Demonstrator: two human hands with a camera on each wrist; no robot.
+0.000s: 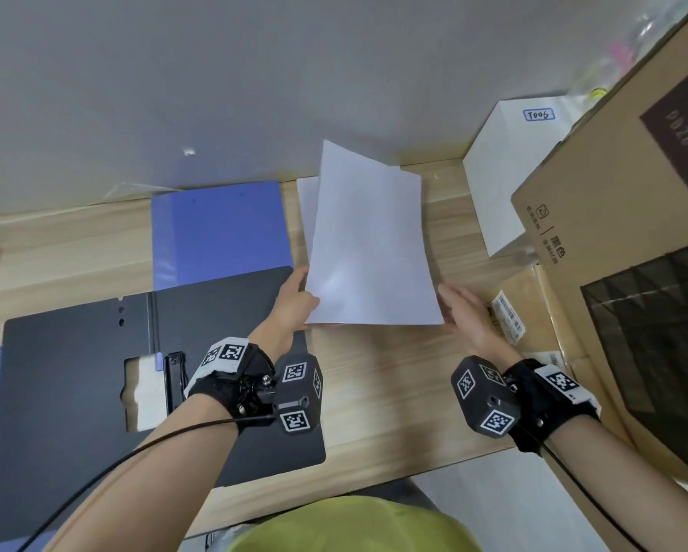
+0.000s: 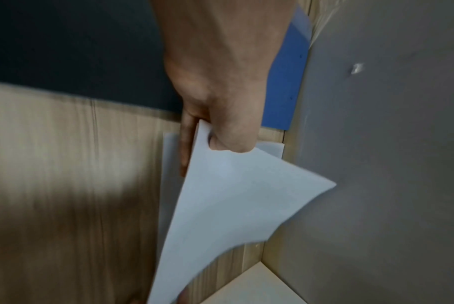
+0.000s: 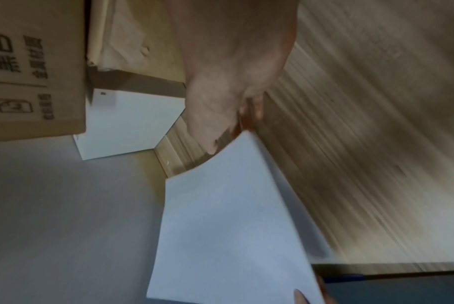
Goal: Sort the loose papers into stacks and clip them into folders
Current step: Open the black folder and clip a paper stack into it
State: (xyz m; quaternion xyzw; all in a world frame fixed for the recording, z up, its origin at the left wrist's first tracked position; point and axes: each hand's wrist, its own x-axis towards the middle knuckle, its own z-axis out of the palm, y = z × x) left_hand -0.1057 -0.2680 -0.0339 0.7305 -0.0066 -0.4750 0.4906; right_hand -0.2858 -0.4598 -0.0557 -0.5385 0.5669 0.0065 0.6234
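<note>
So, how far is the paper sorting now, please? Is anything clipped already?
Done: the black folder lies open on the desk, with nothing clipped in it. In hand: the left hand pinches a white stack of sheets held upright, and the right hand steadies its other edge with straight fingers. Left: another sheet lies behind it, and the blue folder is untouched.

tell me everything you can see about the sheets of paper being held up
The sheets are plain white, blank on the visible face, thin and slightly bowed. They stand nearly upright with the bottom edge at the desk, top leaning toward the wall. The left hand pinches the lower left edge, thumb in front. The right hand, fingers straight, is at the lower right edge. Another sheet lies flat behind them.
</note>
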